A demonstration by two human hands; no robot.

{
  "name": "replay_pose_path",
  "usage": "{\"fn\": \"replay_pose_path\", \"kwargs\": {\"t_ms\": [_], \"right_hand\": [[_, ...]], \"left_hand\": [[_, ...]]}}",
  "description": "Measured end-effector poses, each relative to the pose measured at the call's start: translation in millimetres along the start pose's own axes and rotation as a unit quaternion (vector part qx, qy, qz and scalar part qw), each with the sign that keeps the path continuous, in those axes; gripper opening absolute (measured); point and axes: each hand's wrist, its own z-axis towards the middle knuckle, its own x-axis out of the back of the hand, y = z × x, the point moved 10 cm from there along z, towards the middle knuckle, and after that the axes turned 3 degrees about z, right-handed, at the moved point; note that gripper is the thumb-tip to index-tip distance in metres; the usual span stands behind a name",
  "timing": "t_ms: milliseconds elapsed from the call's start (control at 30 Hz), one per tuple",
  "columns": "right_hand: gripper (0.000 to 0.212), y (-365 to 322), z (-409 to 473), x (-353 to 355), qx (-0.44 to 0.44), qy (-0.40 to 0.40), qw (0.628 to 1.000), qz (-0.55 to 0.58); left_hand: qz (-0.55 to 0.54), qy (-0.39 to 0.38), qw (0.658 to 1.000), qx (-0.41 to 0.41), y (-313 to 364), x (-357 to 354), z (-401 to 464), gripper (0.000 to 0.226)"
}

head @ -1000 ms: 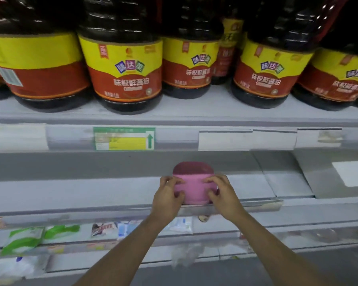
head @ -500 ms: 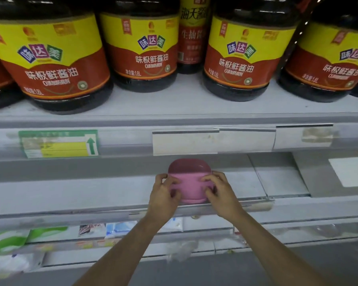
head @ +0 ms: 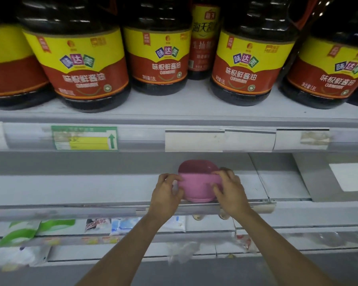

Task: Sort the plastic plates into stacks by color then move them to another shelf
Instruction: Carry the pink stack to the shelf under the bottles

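Observation:
A stack of pink plastic plates (head: 196, 185) sits on the grey middle shelf (head: 70, 188) near its front edge. My left hand (head: 166, 196) grips the stack's left side with curled fingers. My right hand (head: 229, 191) grips its right side, fingers hooked over the rim. The stack's lower corners are hidden behind both hands. I see no plates of another color.
Large dark soy sauce jugs (head: 79, 65) line the upper shelf, with price tags (head: 84, 138) on its rail. Below the middle shelf lie flat packets (head: 120, 223) and bags. A white sheet (head: 349, 176) lies on the middle shelf at the right.
The view has tilted up and shifted along the shelf. Both hands have stayed on the pink stack, the right fingers now over its rim.

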Motion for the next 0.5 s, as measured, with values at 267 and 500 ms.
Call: {"fn": "replay_pose_path", "kwargs": {"t_ms": [267,500], "right_hand": [[0.031,-212.2,-22.1,-65.9,0.196,-0.033,0.975,-0.1],[0.032,-497.2,-93.1,-228.7,0.377,-0.121,0.918,-0.01]], "left_hand": [[0.029,0.094,0.995,-0.006,-59.1,166.5,-48.1,0.024],[0.119,0.225,0.965,0.059,-204.6,432.3,-203.3,0.024]]}}
